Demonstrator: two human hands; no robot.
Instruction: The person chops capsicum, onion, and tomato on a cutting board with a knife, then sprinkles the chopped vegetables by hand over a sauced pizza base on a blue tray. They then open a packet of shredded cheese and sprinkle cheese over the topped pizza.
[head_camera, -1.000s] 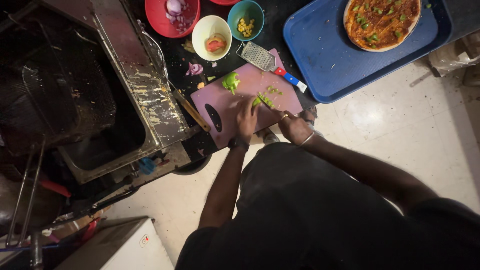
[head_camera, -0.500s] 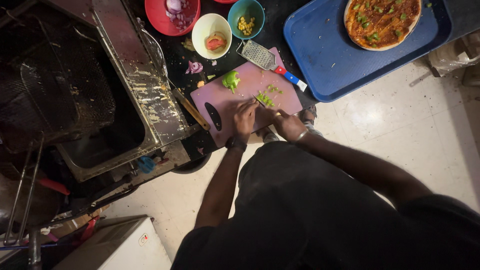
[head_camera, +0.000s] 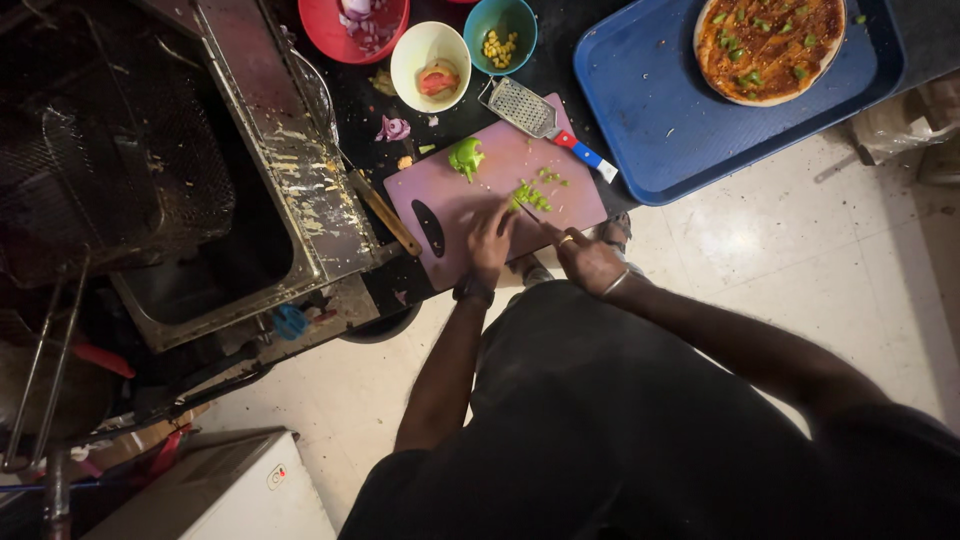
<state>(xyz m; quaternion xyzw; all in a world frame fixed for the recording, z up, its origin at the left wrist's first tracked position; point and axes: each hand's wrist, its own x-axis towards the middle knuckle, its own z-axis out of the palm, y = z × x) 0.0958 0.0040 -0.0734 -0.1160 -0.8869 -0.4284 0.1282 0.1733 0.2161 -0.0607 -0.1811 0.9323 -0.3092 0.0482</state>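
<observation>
In the head view, your left hand (head_camera: 490, 238) lies flat with the fingers pressed down on the chopped green pepper (head_camera: 529, 195), and your right hand (head_camera: 585, 258) is closed around the handle of a knife (head_camera: 527, 212), whose thin blade meets the pepper just beside your left fingertips. The pepper pieces are on the pink cutting board (head_camera: 470, 215), near its far right part, and a bigger uncut pepper piece (head_camera: 465, 157) waits farther on the same board.

I think the danger is the short gap between blade and fingers: the pepper skin is smooth and wet, so a piece can slip and the edge may go to your fingertips. The board is thin plastic on a dark counter, and it could slide if you press hard.

A metal hand grater (head_camera: 530, 110) with a red and blue handle lies partly on the board's far edge. Far right, a blue plastic tray (head_camera: 650, 110) carries a round flat pizza (head_camera: 768, 45) with rough red sauce.
</observation>
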